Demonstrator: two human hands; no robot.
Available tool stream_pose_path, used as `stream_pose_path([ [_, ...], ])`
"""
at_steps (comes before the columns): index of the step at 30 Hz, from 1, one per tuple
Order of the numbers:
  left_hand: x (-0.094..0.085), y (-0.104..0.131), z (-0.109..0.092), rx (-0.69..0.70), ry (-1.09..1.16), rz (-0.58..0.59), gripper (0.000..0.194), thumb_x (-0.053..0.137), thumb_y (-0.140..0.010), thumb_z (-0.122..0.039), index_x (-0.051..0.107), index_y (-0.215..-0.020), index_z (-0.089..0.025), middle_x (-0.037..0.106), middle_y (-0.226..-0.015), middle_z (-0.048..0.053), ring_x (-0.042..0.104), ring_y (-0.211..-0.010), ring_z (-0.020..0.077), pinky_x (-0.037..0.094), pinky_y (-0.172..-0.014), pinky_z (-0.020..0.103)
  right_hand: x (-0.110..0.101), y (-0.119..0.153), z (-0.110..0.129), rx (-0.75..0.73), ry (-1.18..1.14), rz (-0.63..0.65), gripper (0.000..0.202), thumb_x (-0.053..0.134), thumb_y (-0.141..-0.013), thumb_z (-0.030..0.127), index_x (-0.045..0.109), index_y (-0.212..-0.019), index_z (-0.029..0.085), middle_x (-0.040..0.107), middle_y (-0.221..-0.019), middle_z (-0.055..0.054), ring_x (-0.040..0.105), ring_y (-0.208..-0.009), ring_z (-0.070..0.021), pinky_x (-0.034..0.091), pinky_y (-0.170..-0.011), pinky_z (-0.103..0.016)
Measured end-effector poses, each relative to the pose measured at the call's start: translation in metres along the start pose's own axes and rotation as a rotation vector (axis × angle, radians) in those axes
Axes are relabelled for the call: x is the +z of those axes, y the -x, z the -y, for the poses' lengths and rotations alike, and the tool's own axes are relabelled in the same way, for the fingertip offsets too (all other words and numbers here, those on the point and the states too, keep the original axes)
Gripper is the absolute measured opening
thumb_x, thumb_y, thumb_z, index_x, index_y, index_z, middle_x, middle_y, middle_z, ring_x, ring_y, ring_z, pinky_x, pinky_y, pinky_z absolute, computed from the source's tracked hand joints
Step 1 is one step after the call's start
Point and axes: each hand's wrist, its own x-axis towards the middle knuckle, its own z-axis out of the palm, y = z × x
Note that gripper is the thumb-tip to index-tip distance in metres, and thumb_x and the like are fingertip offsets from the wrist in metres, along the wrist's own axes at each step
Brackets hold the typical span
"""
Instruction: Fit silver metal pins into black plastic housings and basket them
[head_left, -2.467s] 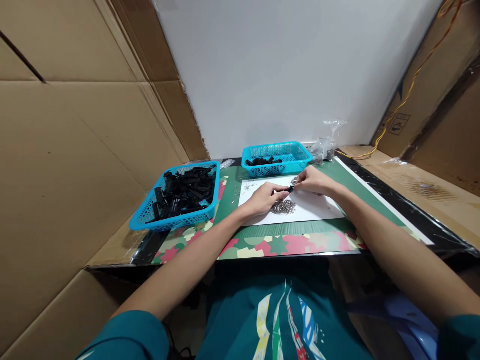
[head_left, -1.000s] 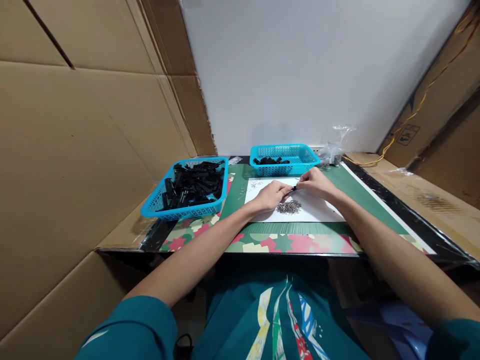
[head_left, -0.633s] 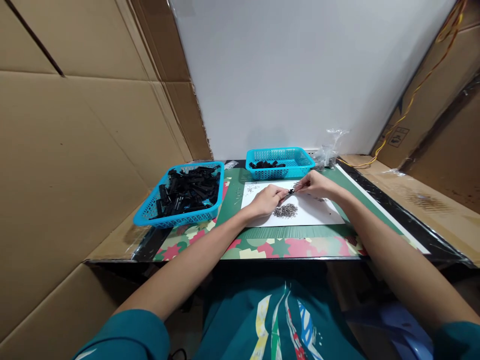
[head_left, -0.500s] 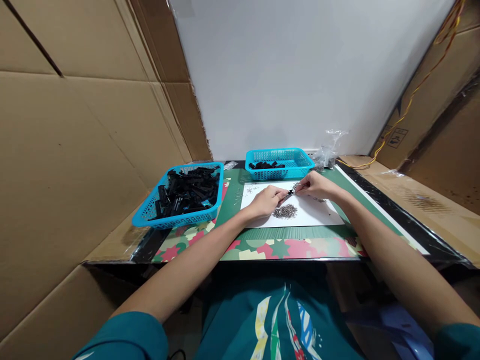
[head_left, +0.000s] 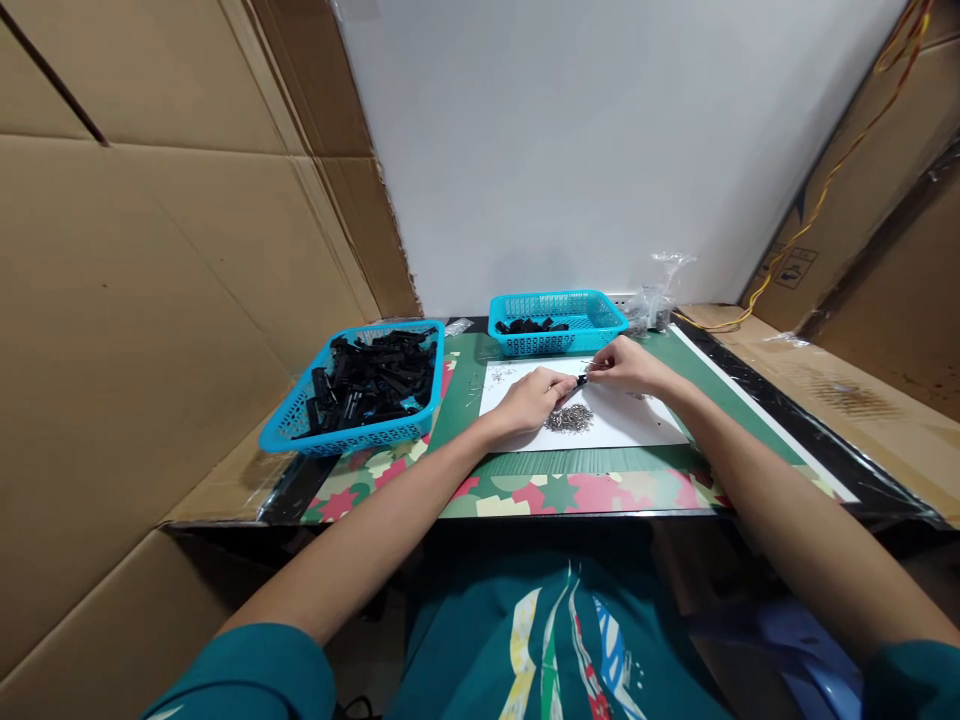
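Observation:
My left hand (head_left: pixel 531 398) is closed around a small black plastic piece (head_left: pixel 581 380), whose end pokes out past the fingertips. Close against that end, my right hand (head_left: pixel 621 364) has its fingers pinched together; whatever they grip is too small to make out. Beneath both hands lies a white sheet (head_left: pixel 517 440). On it, just below my left fingertips, is a pile of small metal pins (head_left: pixel 570 418). More tiny metal bits (head_left: pixel 501 376) are scattered at the sheet's far left, and some are partly hidden by my right hand.
A blue basket (head_left: pixel 352 440) heaped with long black plastic parts (head_left: pixel 375 375) stands at the left. Behind the sheet sits a second blue basket (head_left: pixel 551 345) with fewer black pieces (head_left: pixel 532 326). Clear plastic bags (head_left: pixel 654 308) lie at the back right. Cardboard walls (head_left: pixel 180 250) flank the table.
My right fingers have come in closer to the end of the black piece. My left hand keeps its hold, and the whole view has shifted slightly.

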Motion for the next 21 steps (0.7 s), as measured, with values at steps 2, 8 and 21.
stream_pose_path([
  [2, 0.0000, -0.0001, 0.0004, -0.003, -0.010, 0.009, 0.046, 0.045, -0.105, -0.050, 0.045, -0.069, -0.021, 0.047, -0.066, 0.000, 0.042, -0.063, 0.0161, 0.032, -0.065, 0.031, 0.0012, -0.0002, 0.0006, -0.007, 0.002, -0.011, 0.016, 0.066, -0.075, 0.023, 0.070, -0.062, 0.015, 0.045, -0.055, 0.001, 0.038, -0.059, -0.0137, 0.027, -0.058, -0.033],
  [8, 0.0006, -0.0011, 0.0038, -0.011, -0.024, 0.017, 0.047, 0.044, -0.107, -0.050, 0.043, -0.070, -0.021, 0.045, -0.065, -0.001, 0.040, -0.062, 0.0153, 0.029, -0.064, 0.032, 0.0029, 0.0007, 0.0018, -0.033, -0.005, -0.051, 0.015, 0.067, -0.075, 0.019, 0.074, -0.064, 0.014, 0.048, -0.056, 0.000, 0.039, -0.060, -0.0137, 0.027, -0.058, -0.032],
  [21, 0.0013, -0.0028, 0.0065, -0.024, -0.028, 0.016, 0.047, 0.044, -0.107, -0.049, 0.043, -0.070, -0.020, 0.046, -0.066, -0.001, 0.042, -0.062, 0.0146, 0.031, -0.065, 0.030, 0.0076, -0.0032, -0.0039, -0.033, 0.007, -0.084, 0.013, 0.070, -0.076, 0.017, 0.079, -0.068, 0.011, 0.064, -0.061, -0.006, 0.046, -0.062, -0.0152, 0.031, -0.058, -0.033],
])
